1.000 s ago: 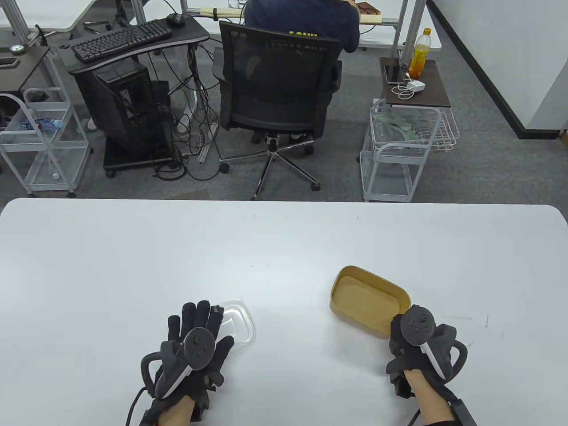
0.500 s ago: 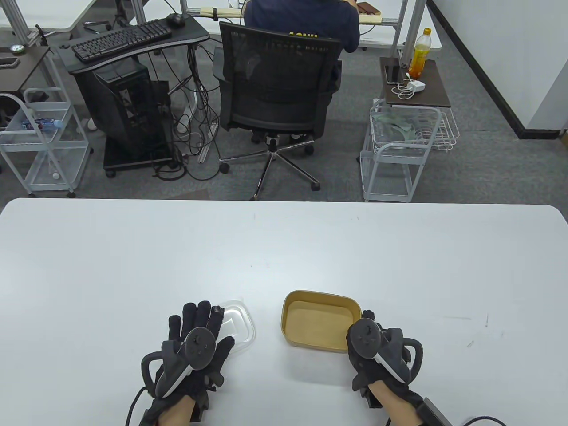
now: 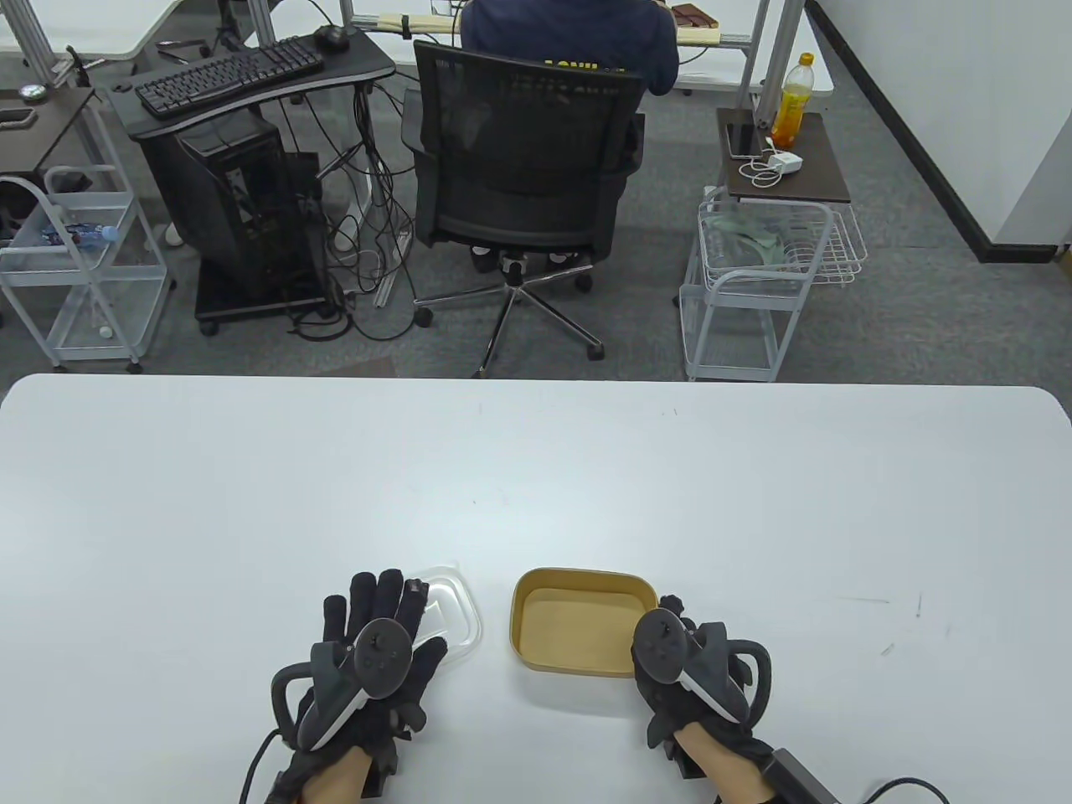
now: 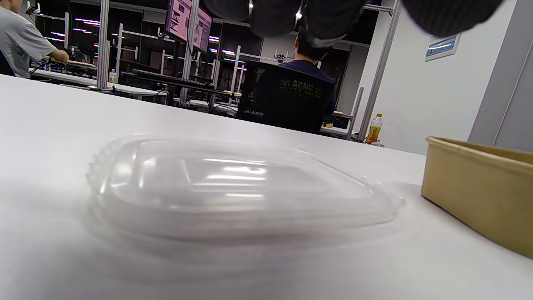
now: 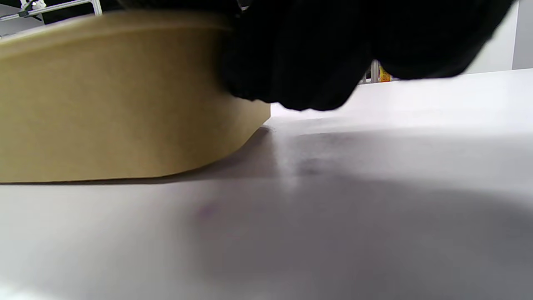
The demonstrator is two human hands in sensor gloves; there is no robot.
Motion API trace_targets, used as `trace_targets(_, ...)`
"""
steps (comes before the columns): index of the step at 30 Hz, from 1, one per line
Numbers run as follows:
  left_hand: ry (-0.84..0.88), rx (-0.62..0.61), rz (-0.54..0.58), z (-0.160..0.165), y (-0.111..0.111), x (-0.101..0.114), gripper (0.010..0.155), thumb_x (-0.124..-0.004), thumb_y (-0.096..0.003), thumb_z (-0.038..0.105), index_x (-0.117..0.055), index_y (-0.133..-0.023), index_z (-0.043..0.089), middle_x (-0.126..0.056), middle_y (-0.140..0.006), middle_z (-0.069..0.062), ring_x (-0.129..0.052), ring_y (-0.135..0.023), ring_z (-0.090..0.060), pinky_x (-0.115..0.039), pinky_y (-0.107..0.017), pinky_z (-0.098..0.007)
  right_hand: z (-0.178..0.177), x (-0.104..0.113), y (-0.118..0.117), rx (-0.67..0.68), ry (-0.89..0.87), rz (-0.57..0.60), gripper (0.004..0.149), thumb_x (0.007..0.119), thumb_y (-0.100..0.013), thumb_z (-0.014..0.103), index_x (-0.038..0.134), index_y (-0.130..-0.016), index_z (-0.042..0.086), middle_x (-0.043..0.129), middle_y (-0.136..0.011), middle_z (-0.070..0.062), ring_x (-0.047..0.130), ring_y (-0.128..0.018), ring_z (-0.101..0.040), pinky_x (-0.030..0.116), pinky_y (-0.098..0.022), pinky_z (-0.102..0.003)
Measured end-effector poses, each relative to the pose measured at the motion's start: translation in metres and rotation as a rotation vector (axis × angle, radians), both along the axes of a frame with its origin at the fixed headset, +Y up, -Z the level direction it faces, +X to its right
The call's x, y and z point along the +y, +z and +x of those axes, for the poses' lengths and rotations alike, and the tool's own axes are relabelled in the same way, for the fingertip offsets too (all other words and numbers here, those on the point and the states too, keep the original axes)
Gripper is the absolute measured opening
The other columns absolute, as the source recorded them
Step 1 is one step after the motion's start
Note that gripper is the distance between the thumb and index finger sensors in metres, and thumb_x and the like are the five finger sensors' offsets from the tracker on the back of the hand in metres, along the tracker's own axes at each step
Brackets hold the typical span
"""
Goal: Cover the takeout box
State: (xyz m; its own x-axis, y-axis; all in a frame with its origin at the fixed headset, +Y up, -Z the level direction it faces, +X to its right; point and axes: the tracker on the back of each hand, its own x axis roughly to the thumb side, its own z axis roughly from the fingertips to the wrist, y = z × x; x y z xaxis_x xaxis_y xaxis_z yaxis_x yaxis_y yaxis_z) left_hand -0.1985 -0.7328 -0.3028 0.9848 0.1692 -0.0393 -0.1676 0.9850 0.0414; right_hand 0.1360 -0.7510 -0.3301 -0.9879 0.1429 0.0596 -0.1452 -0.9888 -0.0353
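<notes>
On the white table [image 3: 536, 469], near its front edge, a brown takeout box [image 3: 578, 624] stands open, its inside bare. The right hand [image 3: 687, 670] is at the box's right end, its gloved fingers [image 5: 300, 58] lying against the outer wall and rim there; in the right wrist view the dark glove covers the upper part of that wall, and the box sits flat on the table. Whether the fingers truly clamp the rim or only press on it cannot be told (the tracker on the back of the hand hides them from above).

Just to the left of the box, with a strip of bare table between them, lies a clear plastic lid [image 3: 448, 615]. The left hand [image 3: 373, 662] is spread flat over the lid's left part, fingers stretched out and pointing away from the person, not curled around anything. In the left wrist view the lid [image 4: 233, 183] rests flat on the table with the fingertips [image 4: 329, 16] hanging above it at the top edge; contact is not clear, and the box's brown wall [image 4: 479, 191] shows at the right.

Beyond the table's far edge a person sits in a black office chair [image 3: 523, 159].
</notes>
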Motion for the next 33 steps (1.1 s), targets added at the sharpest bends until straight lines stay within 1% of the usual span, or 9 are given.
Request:
trace_targets(6,0.000,-0.002,-0.003,0.002,0.000,0.000,0.071,-0.066,-0.0353,0.073,-0.056,-0.102,0.050,-0.049,-0.123,0.015,-0.041,-0.118,-0.015,-0.028,-0.084,-0.037,-0.002,-0.002,0.000,0.031,-0.029,-0.003,0.059,0.074,-0.059,0.031,0.074,-0.094,-0.016,0.102,-0.046,-0.007,0.100,-0.031,-0.023,0.090,-0.025,-0.048)
trace_targets(9,-0.003,-0.005,-0.005,0.003,-0.001,0.000,0.071,-0.066,-0.0353,0.073,-0.056,-0.102,0.050,-0.049,-0.123,0.015,-0.041,-0.118,-0.015,-0.027,-0.084,-0.038,0.002,0.000,0.001,0.033,-0.050,-0.003,0.062,0.073,-0.060,0.036,0.074,-0.094,-0.016,0.102,-0.049,-0.009,0.101,-0.033,-0.025,0.089,-0.027,-0.050)
trace_targets(12,-0.004,-0.006,-0.004,0.004,-0.001,0.000,0.071,-0.066,-0.0352,0.073,-0.056,-0.102,0.050,-0.049,-0.123,0.015,-0.041,-0.118,-0.015,-0.027,-0.084,-0.038,0.009,0.006,0.005,0.026,-0.050,0.028,0.066,0.071,-0.060,0.041,0.072,-0.097,-0.014,0.102,-0.057,-0.015,0.100,-0.041,-0.030,0.087,-0.032,-0.053)
trace_targets(14,-0.001,-0.007,-0.003,0.004,-0.001,0.000,0.071,-0.065,-0.0352,0.073,-0.056,-0.102,0.050,-0.049,-0.123,0.015,-0.040,-0.118,-0.015,-0.027,-0.084,-0.038,0.015,0.011,0.008,0.026,-0.055,0.060,0.069,0.069,-0.061,0.043,0.067,-0.102,-0.012,0.098,-0.069,-0.022,0.097,-0.052,-0.036,0.084,-0.039,-0.058)
trace_targets(16,0.002,-0.009,0.000,0.005,-0.001,0.001,0.072,-0.065,-0.0349,0.073,-0.056,-0.102,0.050,-0.049,-0.123,0.016,-0.040,-0.118,-0.015,-0.027,-0.084,-0.038,0.022,0.015,0.012,0.035,-0.078,0.082,0.070,0.068,-0.061,0.045,0.061,-0.106,-0.008,0.088,-0.085,-0.028,0.090,-0.068,-0.045,0.077,-0.048,-0.064)
trace_targets(18,0.003,-0.011,0.005,0.005,0.000,0.001,0.072,-0.065,-0.0349,0.073,-0.056,-0.102,0.050,-0.049,-0.123,0.016,-0.040,-0.118,-0.015,-0.027,-0.084,-0.037,0.029,0.019,0.014,0.055,-0.112,0.096,0.070,0.067,-0.061,0.046,0.056,-0.109,-0.004,0.076,-0.098,-0.031,0.080,-0.082,-0.050,0.069,-0.055,-0.069)
trace_targets(21,0.009,-0.011,0.010,0.005,0.000,0.002,0.072,-0.065,-0.0348,0.074,-0.056,-0.102,0.051,-0.048,-0.123,0.016,-0.040,-0.118,-0.015,-0.026,-0.084,-0.037,0.040,0.023,0.017,0.072,-0.161,0.106,0.070,0.067,-0.062,0.047,0.052,-0.112,0.000,0.064,-0.108,-0.032,0.066,-0.094,-0.054,0.059,-0.061,-0.075)
trace_targets(27,0.015,-0.007,0.015,0.003,0.000,0.002,0.072,-0.065,-0.0349,0.074,-0.056,-0.102,0.051,-0.048,-0.123,0.016,-0.039,-0.118,-0.015,-0.026,-0.084,-0.037,0.057,0.027,0.019,0.083,-0.209,0.119,0.071,0.066,-0.061,0.049,0.047,-0.115,0.006,0.051,-0.116,-0.030,0.048,-0.104,-0.054,0.046,-0.066,-0.077)
trace_targets(33,0.015,0.011,0.006,-0.001,0.000,0.002,0.072,-0.065,-0.0350,0.074,-0.056,-0.102,0.050,-0.049,-0.123,0.016,-0.039,-0.118,-0.015,-0.025,-0.084,-0.038,0.067,0.022,0.017,0.085,-0.251,0.068,0.072,0.066,-0.061,0.049,0.043,-0.116,0.009,0.042,-0.120,-0.029,0.036,-0.108,-0.053,0.039,-0.067,-0.078)
